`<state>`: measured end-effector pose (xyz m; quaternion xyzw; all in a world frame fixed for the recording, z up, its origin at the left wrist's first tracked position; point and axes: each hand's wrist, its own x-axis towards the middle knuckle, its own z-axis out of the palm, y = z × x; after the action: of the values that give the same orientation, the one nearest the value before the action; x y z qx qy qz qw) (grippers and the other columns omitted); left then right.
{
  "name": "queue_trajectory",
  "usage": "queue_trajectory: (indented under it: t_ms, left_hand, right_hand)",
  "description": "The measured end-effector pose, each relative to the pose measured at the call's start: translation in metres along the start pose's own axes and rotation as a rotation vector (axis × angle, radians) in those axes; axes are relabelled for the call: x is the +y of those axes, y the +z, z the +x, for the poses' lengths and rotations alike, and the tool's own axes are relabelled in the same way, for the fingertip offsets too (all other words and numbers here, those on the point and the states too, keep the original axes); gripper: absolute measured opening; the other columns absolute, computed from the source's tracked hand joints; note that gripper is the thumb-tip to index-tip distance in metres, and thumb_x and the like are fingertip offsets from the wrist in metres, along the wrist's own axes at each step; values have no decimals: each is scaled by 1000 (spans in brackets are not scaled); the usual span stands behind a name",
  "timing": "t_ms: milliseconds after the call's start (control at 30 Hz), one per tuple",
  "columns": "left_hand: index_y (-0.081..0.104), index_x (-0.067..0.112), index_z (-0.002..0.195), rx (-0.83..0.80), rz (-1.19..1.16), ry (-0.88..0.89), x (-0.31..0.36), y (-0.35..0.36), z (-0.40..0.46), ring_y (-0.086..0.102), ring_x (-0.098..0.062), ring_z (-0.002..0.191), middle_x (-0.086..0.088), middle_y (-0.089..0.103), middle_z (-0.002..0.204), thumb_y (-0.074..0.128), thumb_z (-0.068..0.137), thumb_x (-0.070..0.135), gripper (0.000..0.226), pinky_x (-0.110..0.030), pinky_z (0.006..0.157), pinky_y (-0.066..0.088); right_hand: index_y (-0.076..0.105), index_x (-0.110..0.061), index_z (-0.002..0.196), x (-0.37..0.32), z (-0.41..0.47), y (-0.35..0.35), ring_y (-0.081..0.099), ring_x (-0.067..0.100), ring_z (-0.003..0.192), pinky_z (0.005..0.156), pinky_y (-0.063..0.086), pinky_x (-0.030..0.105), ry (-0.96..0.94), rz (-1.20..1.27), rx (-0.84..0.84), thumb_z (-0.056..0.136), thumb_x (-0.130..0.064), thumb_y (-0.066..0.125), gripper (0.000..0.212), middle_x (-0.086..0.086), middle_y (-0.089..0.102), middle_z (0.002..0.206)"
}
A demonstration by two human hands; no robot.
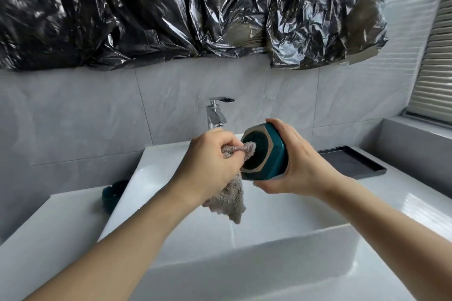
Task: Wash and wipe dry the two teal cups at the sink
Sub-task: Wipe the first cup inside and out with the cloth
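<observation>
My right hand (297, 161) grips a teal cup (271, 154) sideways above the white sink (269, 234), with its hexagonal tan-rimmed mouth turned to the left. My left hand (208, 164) pinches a grey fluffy cloth (227, 200). One end of the cloth is pushed into the cup's mouth and the rest hangs down below my hand. A second teal cup (113, 194) stands on the counter left of the basin, partly hidden by the sink's rim.
A chrome faucet (216, 115) stands behind my hands at the back of the basin. A black tray (354, 162) lies on the counter to the right. Grey tiles and crumpled black plastic sheeting (195, 12) cover the wall behind.
</observation>
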<state>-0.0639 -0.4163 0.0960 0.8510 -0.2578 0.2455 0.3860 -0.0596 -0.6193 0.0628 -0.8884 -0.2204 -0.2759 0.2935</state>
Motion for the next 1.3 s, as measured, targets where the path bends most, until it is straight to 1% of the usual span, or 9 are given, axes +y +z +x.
queue_trajectory:
  t_ms: [300,467,600,800,867,1000,1033,1133,1300]
  left_hand:
    - [71,12,83,80,109,245,61,-35,-83,60,-16,76,5,63,86,72,80,8,5,-20,72,46]
    - [69,11,92,-141,176,278,18,1,-166,62,-17,88,0,64,94,61,83,10,12,-28,76,53]
    - [52,17,83,-324,395,218,-20,38,-227,59,-22,89,0,59,92,51,85,17,2,-35,64,51]
    - [56,24,84,-495,528,62,-19,44,-242,55,-22,103,4,64,101,47,86,24,9,-29,89,36]
    - [63,25,91,-416,407,-20,-10,28,-226,55,-16,106,9,65,107,48,86,19,17,-26,92,35]
    - [68,20,99,-125,-331,-300,37,-22,-180,63,7,84,10,69,100,58,89,4,22,-16,78,45]
    - [67,18,103,-158,-461,-329,47,-31,-169,64,8,82,7,71,102,64,87,12,17,-16,76,46]
    - [64,16,120,-362,-581,-355,49,-43,-134,65,-11,101,-3,69,120,69,77,34,47,-33,86,47]
    - [60,3,127,-655,-739,-377,14,-28,-78,60,-31,106,-19,64,119,66,85,26,48,-44,93,43]
  right_hand:
    - [31,-12,147,-61,-77,-50,44,10,129,108,35,20,-24,-5,51,54,-57,82,116,-2,45,139]
    - [35,-13,143,-82,-128,-53,45,7,125,104,37,15,-18,11,74,53,-58,80,110,-6,48,134]
    - [34,-12,145,-90,-166,-39,41,7,131,108,30,12,2,18,44,53,-58,80,112,-7,46,137]
    - [30,-8,147,-94,-203,-28,38,11,134,110,24,9,-63,-23,-51,56,-48,87,115,-9,39,138]
    - [29,-9,147,-98,-203,-30,38,11,134,109,25,9,-79,-3,-47,57,-51,84,114,-11,38,137]
    - [29,-9,148,-105,-189,-36,39,11,134,111,27,13,-125,25,-30,57,-45,88,115,-8,40,139]
    - [29,-6,148,-107,-183,-38,40,12,134,111,28,14,-147,28,-28,57,-42,90,115,-4,42,139]
    - [32,1,145,-106,-158,-39,43,19,134,113,32,23,-226,16,-11,58,-40,92,113,8,46,141]
    - [32,2,146,-76,-111,-28,42,23,137,114,36,34,-277,2,-45,58,-42,90,114,10,44,145]
